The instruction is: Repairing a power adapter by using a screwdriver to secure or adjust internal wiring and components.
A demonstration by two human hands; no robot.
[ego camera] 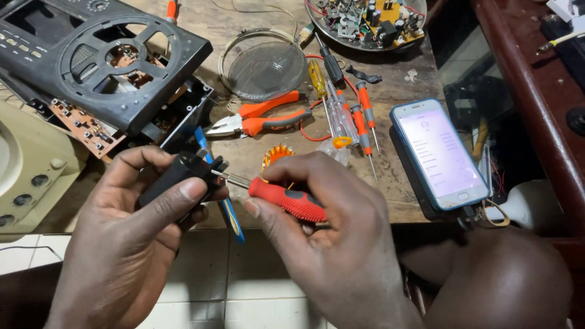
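A small black plastic part [177, 176] is pinched in the left hand [131, 237], thumb across its front, fingers curled behind, just off the front edge of the wooden workbench [396, 201]. A red-handled screwdriver [286, 200] is gripped by the right hand [329, 244], fingers wrapped tight round the handle, its metal tip set against the part. Just beyond, orange pliers [262, 119] and a row of screwdrivers [353, 119] are laid out. A lit smartphone [440, 152] is seen to the right, an opened black radio casing [103, 61] to the left.
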